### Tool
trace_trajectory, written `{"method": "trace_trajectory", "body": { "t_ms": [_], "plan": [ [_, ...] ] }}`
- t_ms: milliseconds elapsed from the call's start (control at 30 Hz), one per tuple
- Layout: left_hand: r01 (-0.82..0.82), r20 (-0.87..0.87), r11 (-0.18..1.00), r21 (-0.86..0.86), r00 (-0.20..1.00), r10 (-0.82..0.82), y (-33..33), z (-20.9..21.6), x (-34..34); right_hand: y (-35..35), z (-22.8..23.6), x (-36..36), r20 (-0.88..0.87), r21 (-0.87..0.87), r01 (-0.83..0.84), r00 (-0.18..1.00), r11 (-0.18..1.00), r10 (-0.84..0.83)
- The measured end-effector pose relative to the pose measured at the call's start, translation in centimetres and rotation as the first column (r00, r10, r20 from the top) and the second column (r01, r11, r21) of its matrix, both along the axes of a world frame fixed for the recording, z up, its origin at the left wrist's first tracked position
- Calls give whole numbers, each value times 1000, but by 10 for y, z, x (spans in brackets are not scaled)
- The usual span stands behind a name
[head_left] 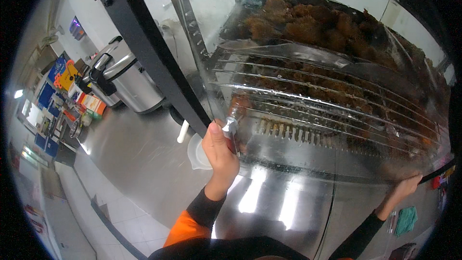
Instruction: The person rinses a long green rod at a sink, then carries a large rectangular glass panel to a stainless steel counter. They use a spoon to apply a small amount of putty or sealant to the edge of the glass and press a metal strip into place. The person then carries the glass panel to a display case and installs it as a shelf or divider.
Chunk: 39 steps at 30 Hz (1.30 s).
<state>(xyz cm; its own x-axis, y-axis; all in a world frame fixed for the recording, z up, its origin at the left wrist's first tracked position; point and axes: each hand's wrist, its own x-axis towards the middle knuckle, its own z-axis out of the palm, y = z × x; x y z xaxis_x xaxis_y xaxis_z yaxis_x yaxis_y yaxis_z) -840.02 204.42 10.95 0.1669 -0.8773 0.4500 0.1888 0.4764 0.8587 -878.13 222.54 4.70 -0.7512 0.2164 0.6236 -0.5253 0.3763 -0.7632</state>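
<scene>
A clear, smeared glass panel point(269, 161) fronts a black-framed display case in front of me. My left hand point(221, 156) is closed on its lower left edge, the thumb up beside a shiny metal fitting point(231, 125) and the black post point(166, 62). At the lower right corner my right hand point(404, 188) is closed round the panel's edge, next to a black bar point(438, 171); its fingertips are partly hidden. Behind the glass, metal wire racks point(288, 89) run across, with brown, crusty food pieces point(313, 21) heaped above and behind them.
Left of the case, a white plastic jug point(196, 153) stands on the steel counter point(130, 149). Steel cookers point(134, 77) with black handles are farther back, beside colourful packages point(91, 103). A green cloth point(406, 220) lies at the lower right.
</scene>
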Motion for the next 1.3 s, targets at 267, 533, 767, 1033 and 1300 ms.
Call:
{"method": "trace_trajectory", "body": {
  "t_ms": [267, 533, 767, 1033, 1300],
  "plan": [
    [-317, 320, 862, -396, 832, 453, -21, 1, -3, -10, -4, -67, -164, 135, 4, 986, 991, 19],
    [-139, 102, 982, -129, 983, 153, -26, 5, -20, -37, 28, -35, 0, 2, 29, 1000, 1000, -29],
    [-213, 196, 950, -229, 946, 259, -34, -9, -12, -50, 29, -2, 21, -355, -267, 956, 896, 293],
    [-203, 120, 970, -136, 968, 220, -24, 8, -17, -52, 43, 1, 43, -335, -224, 966, 915, 253],
    [-114, 72, 986, -124, 990, 124, -25, 1, -17, -35, 33, -22, -12, -158, -107, 994, 982, 106]
  ]
}}
